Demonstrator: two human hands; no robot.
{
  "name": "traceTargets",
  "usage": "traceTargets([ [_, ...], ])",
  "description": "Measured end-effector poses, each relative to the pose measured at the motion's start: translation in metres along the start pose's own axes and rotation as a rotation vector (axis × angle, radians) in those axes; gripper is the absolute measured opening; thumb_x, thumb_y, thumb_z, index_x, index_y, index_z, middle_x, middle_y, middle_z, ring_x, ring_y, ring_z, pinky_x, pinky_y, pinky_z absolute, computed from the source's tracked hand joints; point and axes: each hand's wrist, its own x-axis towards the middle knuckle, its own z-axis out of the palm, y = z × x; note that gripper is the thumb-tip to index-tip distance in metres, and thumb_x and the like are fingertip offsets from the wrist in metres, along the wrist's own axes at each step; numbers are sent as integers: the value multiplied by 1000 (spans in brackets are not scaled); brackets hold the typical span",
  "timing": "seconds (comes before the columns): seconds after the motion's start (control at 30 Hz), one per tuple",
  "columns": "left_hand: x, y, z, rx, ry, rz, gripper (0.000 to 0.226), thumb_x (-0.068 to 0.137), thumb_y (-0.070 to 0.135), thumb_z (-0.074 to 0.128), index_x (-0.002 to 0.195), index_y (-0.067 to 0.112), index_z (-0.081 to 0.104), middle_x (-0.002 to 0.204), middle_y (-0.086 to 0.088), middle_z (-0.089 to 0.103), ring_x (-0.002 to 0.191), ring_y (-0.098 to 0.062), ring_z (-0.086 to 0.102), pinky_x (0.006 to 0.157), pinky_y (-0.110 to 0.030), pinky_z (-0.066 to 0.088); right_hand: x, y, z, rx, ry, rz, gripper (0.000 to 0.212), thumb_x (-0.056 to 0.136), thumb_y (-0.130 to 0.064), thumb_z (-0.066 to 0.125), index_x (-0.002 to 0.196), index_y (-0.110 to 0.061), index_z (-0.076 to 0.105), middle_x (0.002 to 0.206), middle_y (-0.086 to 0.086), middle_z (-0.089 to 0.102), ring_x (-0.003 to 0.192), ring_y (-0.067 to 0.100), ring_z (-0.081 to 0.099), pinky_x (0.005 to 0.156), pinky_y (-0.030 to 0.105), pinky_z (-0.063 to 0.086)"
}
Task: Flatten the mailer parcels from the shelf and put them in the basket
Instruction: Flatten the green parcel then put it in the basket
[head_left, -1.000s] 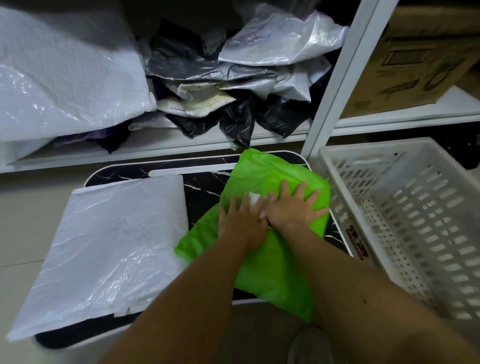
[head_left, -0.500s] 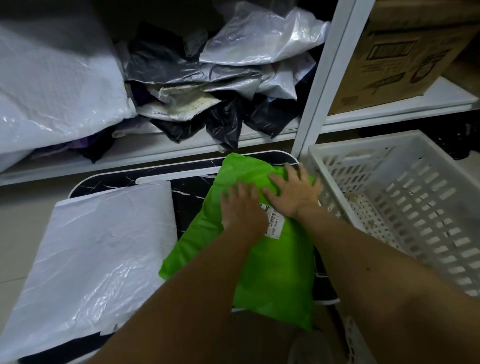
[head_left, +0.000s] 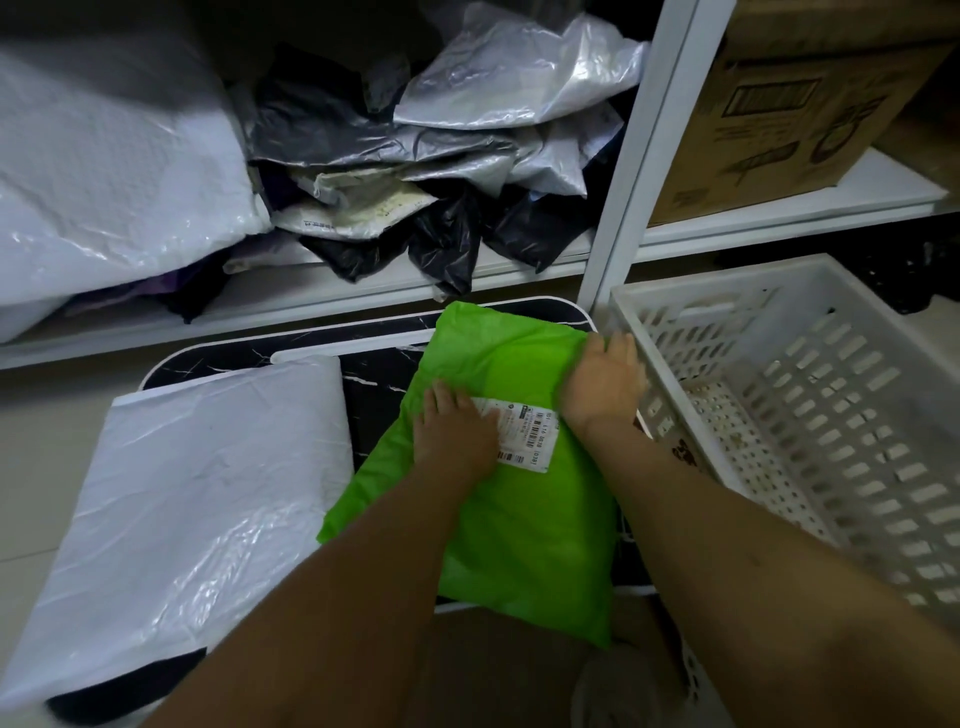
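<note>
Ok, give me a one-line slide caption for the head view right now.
Both hands, left hand and right hand, press a green mailer flat on the black table beside the white basket.

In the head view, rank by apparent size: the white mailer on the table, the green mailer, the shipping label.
1. white mailer, though it lies near the camera
2. green mailer, partly covered by both arms
3. shipping label, clearly smallest
</note>
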Motion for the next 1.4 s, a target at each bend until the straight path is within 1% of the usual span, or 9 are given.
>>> traceTargets([
  [0.17,-46,20,-14,96,182,169,65,100,44,26,152,12,6,159,-16,-6,147,-31,-5,117,-52,10,-73,-28,-23,85,-6,94,58,91,-28,49,146,-29,31,161,6,13,149,29,2,112,63,6],
  [0.33,-90,14,13,224,-16,200,88,90,65,34,148,29,-22,154,-9,-31,142,-41,-20,110,-68,6,-137,-20,-9,106,-166,117,51,101,-48,21,151,-39,19,163,-1,1,149,29,-7,111,68,6],
  [0.67,-101,-1,34,56,-124,106,93,90,60,40,147,27,-25,154,-18,-27,142,-38,-22,114,-60,1,-162,10,18,46,-157,-81,53,101,-44,23,153,-40,11,163,-1,-2,149,28,-10,119,51,8],
  [0.8,-100,1,29,-101,-96,63,82,98,54,29,150,8,-15,157,-18,-15,146,-31,-14,119,-45,3,-155,9,17,160,-64,-39,53,102,-35,34,152,-19,25,161,10,13,149,29,5,119,45,15],
  [0.9,-100,1,22,-211,-81,52,63,104,35,27,149,-5,8,157,-26,-4,146,-35,-4,120,-42,5,-147,4,-3,449,40,336,58,95,-35,53,139,-1,36,145,22,35,134,39,33,105,45,34],
  [0.97,-99,6,19,-255,-91,64,54,104,27,24,146,-8,22,155,-30,0,145,-39,2,120,-42,7,-137,6,-19,498,-43,596,68,89,-45,60,135,-1,36,137,23,42,123,42,45,95,45,41],
  [1.03,-104,16,12,-338,-143,50,58,103,25,29,147,-9,13,157,-25,4,146,-35,9,118,-40,15,-124,15,-23,606,-186,686,75,83,-52,65,134,-2,41,135,20,49,120,40,51,93,42,42],
  [1.17,-112,30,4,-400,-104,99,63,103,31,31,149,-6,7,157,-23,12,145,-32,15,118,-41,19,-111,32,-36,785,-228,665,66,79,-50,70,122,-2,60,125,18,61,110,38,60,96,44,48],
  [1.4,-125,34,-38,-261,117,52,63,100,49,20,150,10,19,155,-15,22,143,-29,20,113,-57,16,-110,34,-68,765,-85,471,41,97,-31,55,122,0,62,124,24,61,113,41,56,96,41,42],
])
